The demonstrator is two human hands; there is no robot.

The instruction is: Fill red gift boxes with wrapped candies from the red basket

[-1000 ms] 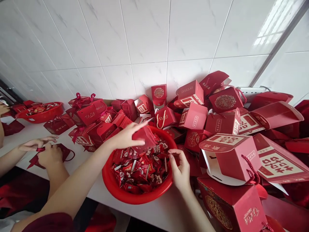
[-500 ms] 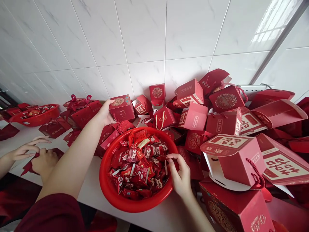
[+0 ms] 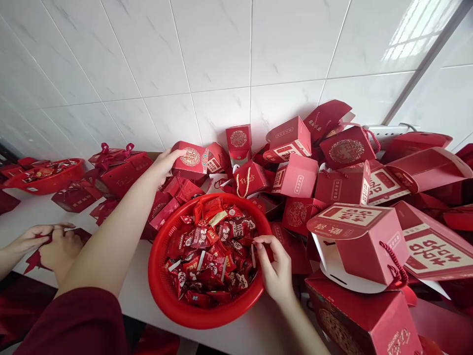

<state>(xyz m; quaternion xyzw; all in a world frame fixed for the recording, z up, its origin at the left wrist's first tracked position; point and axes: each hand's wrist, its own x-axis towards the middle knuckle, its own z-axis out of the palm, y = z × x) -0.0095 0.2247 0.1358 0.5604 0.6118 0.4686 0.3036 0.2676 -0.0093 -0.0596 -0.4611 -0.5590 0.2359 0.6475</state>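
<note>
My left hand [image 3: 161, 166] reaches over the pile behind the basket and grips a red gift box [image 3: 190, 159] with a round gold emblem, its fingers round the left side. At the right rim of the red basket [image 3: 159, 276], my right hand [image 3: 274, 264] has thumb and forefinger pinched on a small red-wrapped candy [image 3: 248, 241]. Many wrapped candies [image 3: 212, 268] fill the basket. Beyond it stand a small upright box [image 3: 238, 140] and a red box with a gold cord [image 3: 252, 178].
Red boxes [image 3: 360, 246] with cord handles are heaped along the right. At the left, another person's hands [image 3: 55, 246] work on a dark red item. Ribboned bags [image 3: 125, 172] and a second red basket [image 3: 55, 185] stand behind. A tiled wall [image 3: 218, 54] borders the table.
The box in my left hand has tilted, and its round emblem now faces me more. My right hand has barely moved. The view has shifted slightly.
</note>
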